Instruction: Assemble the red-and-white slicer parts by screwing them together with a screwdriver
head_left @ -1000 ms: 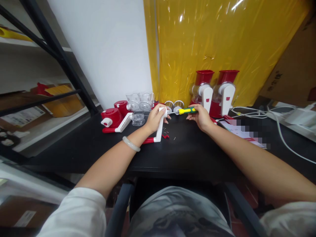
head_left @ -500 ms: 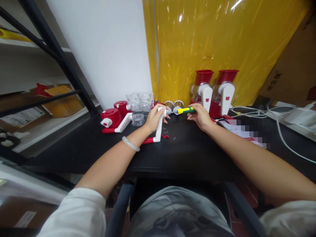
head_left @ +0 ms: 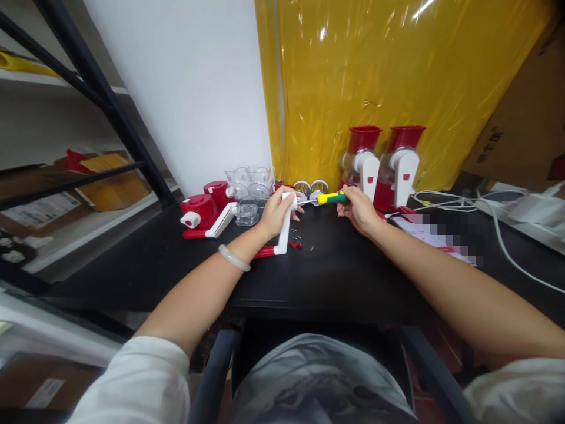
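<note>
Assembled: two grinders (head_left: 367, 174), far right; apparently unfinished: white crank (head_left: 285, 232), left hand (head_left: 273, 213) gripping; screwdriver (head_left: 332, 198), right hand (head_left: 361, 211) gripping; screws (head_left: 312, 248) loose, near

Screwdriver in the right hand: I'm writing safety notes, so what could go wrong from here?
The screwdriver could slip at the white crank and jab the left hand holding it. The small metal pieces lying loose on the black table might get brushed away.
</note>
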`<state>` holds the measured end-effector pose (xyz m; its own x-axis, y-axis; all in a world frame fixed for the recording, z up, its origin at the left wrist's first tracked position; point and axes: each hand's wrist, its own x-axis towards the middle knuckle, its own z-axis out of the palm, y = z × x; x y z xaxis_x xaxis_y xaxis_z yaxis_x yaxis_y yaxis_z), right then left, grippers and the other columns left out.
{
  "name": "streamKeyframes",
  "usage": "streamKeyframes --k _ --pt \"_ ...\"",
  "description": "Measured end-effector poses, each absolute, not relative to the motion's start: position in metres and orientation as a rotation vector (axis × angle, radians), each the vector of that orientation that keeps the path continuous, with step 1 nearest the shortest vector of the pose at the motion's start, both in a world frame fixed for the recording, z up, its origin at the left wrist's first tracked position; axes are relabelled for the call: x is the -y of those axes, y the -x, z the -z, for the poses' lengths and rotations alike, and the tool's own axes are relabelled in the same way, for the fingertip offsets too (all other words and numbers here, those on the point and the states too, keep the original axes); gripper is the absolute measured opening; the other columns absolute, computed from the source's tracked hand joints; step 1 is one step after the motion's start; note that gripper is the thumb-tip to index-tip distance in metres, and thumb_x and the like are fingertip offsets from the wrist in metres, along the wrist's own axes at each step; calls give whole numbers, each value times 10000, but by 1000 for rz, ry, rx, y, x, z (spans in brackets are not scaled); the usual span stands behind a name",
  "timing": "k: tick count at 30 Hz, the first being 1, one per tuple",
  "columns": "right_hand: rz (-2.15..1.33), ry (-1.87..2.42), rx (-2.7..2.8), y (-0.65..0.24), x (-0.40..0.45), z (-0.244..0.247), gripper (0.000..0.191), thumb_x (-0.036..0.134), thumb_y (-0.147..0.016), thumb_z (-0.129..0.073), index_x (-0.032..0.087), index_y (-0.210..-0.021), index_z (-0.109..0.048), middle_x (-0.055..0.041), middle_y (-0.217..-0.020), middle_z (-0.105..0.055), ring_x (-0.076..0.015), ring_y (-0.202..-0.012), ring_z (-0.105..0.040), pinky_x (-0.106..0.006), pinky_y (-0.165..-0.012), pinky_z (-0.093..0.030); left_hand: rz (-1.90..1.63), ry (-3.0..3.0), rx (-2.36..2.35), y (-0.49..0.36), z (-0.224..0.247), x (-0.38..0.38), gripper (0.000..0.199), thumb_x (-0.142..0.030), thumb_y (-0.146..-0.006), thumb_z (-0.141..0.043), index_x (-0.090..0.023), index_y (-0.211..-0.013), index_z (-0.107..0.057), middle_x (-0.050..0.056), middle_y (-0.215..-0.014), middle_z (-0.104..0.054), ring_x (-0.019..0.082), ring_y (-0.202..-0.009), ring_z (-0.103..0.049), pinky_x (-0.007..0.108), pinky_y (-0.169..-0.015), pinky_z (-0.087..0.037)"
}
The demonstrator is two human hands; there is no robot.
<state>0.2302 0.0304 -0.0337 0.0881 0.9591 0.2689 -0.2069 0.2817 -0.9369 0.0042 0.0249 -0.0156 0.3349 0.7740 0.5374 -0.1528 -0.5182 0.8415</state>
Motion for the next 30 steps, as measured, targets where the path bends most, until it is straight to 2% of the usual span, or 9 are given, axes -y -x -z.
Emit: streamKeyframes --k 11,20,25,30 --pt "-802 1043 1247 -231 -30 37 487 662 -837 -505 216 -644 -474 45 -384 -453 -83 -308 -399 -208 -308 -307 -1323 -1736 -540 -4 16 -24 379 -523 -849 -582 -166 -949 -507 9 -731 -624 118 -614 -636 216 -502 -517" --pt "-790 1140 1177 -232 -33 38 512 687 -831 -486 228 -608 -455 55 -341 -391 -95 -273 -368 -237 -300 -334 -1331 -1837 -509 -5 13 -19 375 -521 -867 -567 -159 -955 -523 15 -746 -631 112 -603 -626 218 -508 -519" --pt "-789 1240 1151 -233 -35 38 559 711 -851 -404 233 -565 -445 29 -321 -390 -109 -264 -378 -257 -305 -336 -1328 -1884 -501 -5 14 -18 383 -528 -874 -555 -158 -968 -524 26 -767 -638 122 -622 -636 225 -511 -523" --pt "-804 1331 1129 -235 -36 39 605 723 -866 -333 223 -568 -498 9 -313 -397 -132 -259 -393 -280 -312 -334 -1319 -1930 -501 -4 15 -17 373 -519 -880 -553 -163 -988 -525 24 -756 -649 107 -577 -618 218 -516 -522"
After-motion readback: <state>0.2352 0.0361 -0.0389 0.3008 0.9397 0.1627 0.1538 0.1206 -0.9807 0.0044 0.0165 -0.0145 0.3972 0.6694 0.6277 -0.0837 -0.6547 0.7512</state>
